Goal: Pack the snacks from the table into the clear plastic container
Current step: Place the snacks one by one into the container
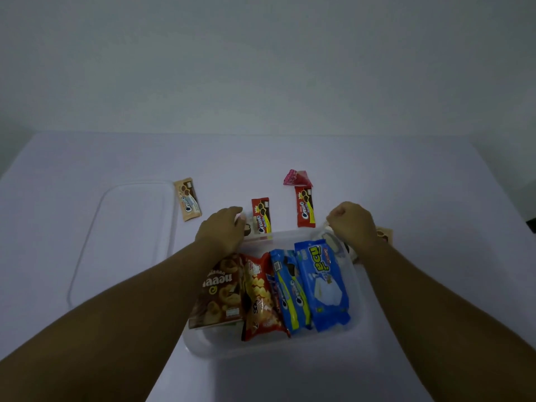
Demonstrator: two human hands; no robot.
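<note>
Pale, bare wall fills the top of my view, and below it spreads the white table [406,184] where I work. My clear plastic container [358,288] sits close in front of me, see-through and round-cornered, already holding four snacks side by side: a brown ring-snack box [216,297] at the left, a red chip bag [261,300], a slim blue cookie pack [290,291] and a broad blue wafer pack [323,282] at the right. My left hand [222,230] reaches over the far left rim with its fingers curled onto a small packet [249,226] lying just beyond the container (most of that packet is hidden, so I cannot tell its kind). My right hand [352,224] is at the far right corner, fingers bunched around a clear-wrapped snack [329,237] that hangs over the rim. Still out on the table are a red cream-biscuit packet [262,214] just beside my left fingers, another red packet [305,209] between my hands, a pink wrapper [297,177] behind it, a beige biscuit packet [188,199] to the left, and a beige packet [385,235] partly hidden behind my right wrist. My container's lid [130,227] lies flat at the left, well apart.
</note>
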